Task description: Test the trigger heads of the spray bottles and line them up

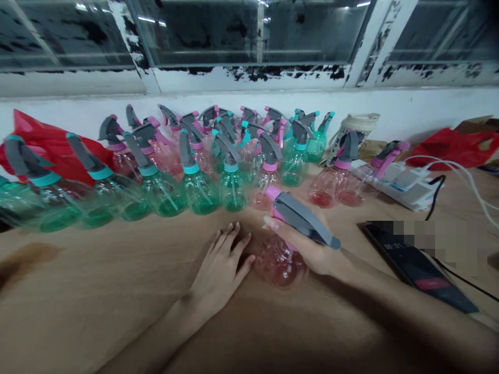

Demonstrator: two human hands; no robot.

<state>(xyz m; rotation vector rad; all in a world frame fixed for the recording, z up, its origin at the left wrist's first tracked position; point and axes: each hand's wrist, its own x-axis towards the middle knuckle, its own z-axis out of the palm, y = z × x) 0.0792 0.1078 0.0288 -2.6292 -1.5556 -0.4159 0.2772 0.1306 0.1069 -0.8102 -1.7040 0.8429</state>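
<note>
My right hand (pixel 312 249) is wrapped round the neck of a pink spray bottle (pixel 283 267) with a grey and pink trigger head. The bottle is at the middle of the table, its clear round body below my fingers. My left hand (pixel 220 267) lies flat on the table just left of that bottle, fingers spread, with nothing in it. Behind my hands stands a row of green spray bottles (pixel 200 192) with turquoise collars. A pink spray bottle (pixel 267 184) stands directly behind the held one, and another pink spray bottle (pixel 325 187) is to its right.
More spray bottles crowd toward the wall. Red plastic bags (pixel 74 156) lie at the far left and right. A white power strip (pixel 409 187) with cables sits at the right, near a phone (pixel 409 259) showing a timer. A pale patterned bag (pixel 353 132) stands by the wall.
</note>
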